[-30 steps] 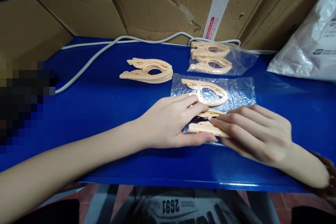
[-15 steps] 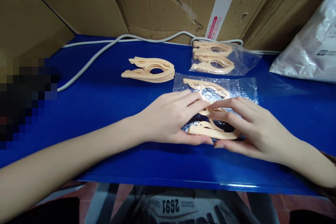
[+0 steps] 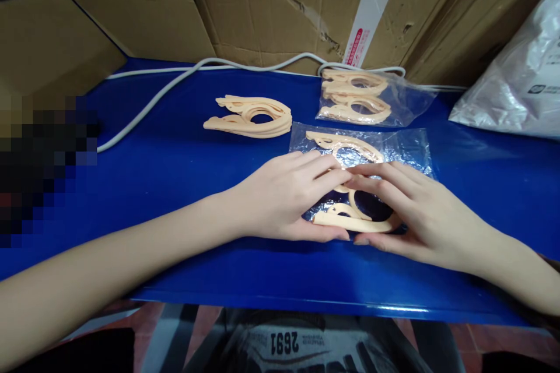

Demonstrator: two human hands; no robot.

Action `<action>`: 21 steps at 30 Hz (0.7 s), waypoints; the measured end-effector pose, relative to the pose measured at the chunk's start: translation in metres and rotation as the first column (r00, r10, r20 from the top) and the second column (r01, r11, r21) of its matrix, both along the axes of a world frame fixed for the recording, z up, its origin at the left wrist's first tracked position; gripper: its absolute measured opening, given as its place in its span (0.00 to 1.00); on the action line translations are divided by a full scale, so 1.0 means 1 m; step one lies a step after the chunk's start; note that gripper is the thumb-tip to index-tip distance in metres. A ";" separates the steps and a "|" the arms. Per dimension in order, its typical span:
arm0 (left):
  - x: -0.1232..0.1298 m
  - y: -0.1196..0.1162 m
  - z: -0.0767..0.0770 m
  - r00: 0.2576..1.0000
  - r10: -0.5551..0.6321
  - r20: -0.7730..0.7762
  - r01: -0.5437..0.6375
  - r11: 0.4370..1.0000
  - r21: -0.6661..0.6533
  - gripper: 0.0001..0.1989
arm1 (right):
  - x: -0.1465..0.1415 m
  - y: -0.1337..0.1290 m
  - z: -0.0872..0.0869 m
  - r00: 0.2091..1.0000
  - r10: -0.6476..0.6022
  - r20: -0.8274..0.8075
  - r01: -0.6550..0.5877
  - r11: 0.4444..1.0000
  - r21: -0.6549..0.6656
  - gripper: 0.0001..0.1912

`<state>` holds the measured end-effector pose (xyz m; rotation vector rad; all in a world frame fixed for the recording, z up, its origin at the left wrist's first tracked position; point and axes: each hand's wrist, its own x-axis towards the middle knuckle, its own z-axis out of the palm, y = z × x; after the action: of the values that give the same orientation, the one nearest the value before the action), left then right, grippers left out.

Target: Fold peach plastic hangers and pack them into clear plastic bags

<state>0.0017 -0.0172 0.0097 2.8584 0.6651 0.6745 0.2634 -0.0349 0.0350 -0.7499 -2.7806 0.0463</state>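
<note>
A clear plastic bag [image 3: 405, 148] lies on the blue table with beige folding hangers in it, one toward the back [image 3: 356, 141] and one at the front [image 3: 350, 221]. My left hand [image 3: 291, 195] rests on the bag's left part, fingers curved over the hangers and thumb along the front edge. From the right, my right hand [image 3: 415, 210] curls over the front hanger, its thumb at the near edge. The fingertips of both hands meet above the middle of the bag and hide part of the hangers.
Several loose stacked hangers [image 3: 249, 116] lie to the left. Another clear bag of hangers [image 3: 354, 96] sits behind. A white cable [image 3: 166, 87] runs along cardboard boxes [image 3: 271, 6] at the back. A white plastic bag [image 3: 516, 81] stands at the right. The table's front edge [image 3: 306, 303] is near me.
Both thumbs have shifted slightly left along the front edge. My right fingers have lifted a little, showing more of the front hanger. The bag and other hangers stay in place.
</note>
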 end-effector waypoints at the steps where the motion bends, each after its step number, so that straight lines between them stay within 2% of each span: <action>1: 0.000 0.000 0.000 1.000 -0.001 -0.018 0.000 1.000 -0.019 0.33 | 0.000 0.000 0.001 1.000 0.000 0.000 0.000 1.000 -0.018 0.29; 6: -0.004 0.003 0.000 0.999 -0.011 -0.043 0.006 0.995 -0.104 0.50 | 0.013 0.002 0.016 0.999 -0.035 -0.003 0.034 0.979 -0.199 0.25; 8: -0.007 0.006 -0.001 0.999 -0.015 -0.046 0.009 0.989 -0.144 0.53 | 0.026 0.003 0.026 0.997 -0.073 0.015 0.074 0.956 -0.284 0.27; 10: -0.009 0.007 -0.002 0.997 -0.007 -0.074 -0.006 0.985 -0.174 0.54 | 0.044 0.006 0.033 0.992 -0.124 0.019 0.124 0.943 -0.309 0.28; 12: -0.011 0.008 -0.003 0.992 0.012 -0.122 -0.036 0.981 -0.191 0.54 | 0.064 0.013 0.037 0.976 -0.215 0.034 0.216 0.944 -0.251 0.23; 14: -0.011 0.008 -0.004 0.986 0.028 -0.164 -0.061 0.977 -0.202 0.53 | 0.083 0.022 0.037 0.936 -0.347 0.069 0.353 0.929 -0.116 0.18; 16: -0.010 0.007 -0.004 0.982 0.031 -0.184 -0.070 0.975 -0.212 0.53 | 0.095 0.032 0.036 0.903 -0.418 0.101 0.414 0.908 0.056 0.23; 19: -0.009 0.007 -0.004 0.981 0.034 -0.191 -0.077 0.972 -0.220 0.54 | 0.099 0.040 0.033 0.858 -0.485 0.167 0.462 0.872 0.161 0.28; 21: -0.008 0.006 -0.003 0.979 0.042 -0.199 -0.086 0.972 -0.217 0.54 | 0.094 0.040 0.031 0.871 -0.450 0.199 0.427 0.892 0.150 0.27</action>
<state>-0.0067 -0.0111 0.0069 2.7208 0.8085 0.3064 0.3579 0.0050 0.0656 -1.4215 -2.7138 -0.2847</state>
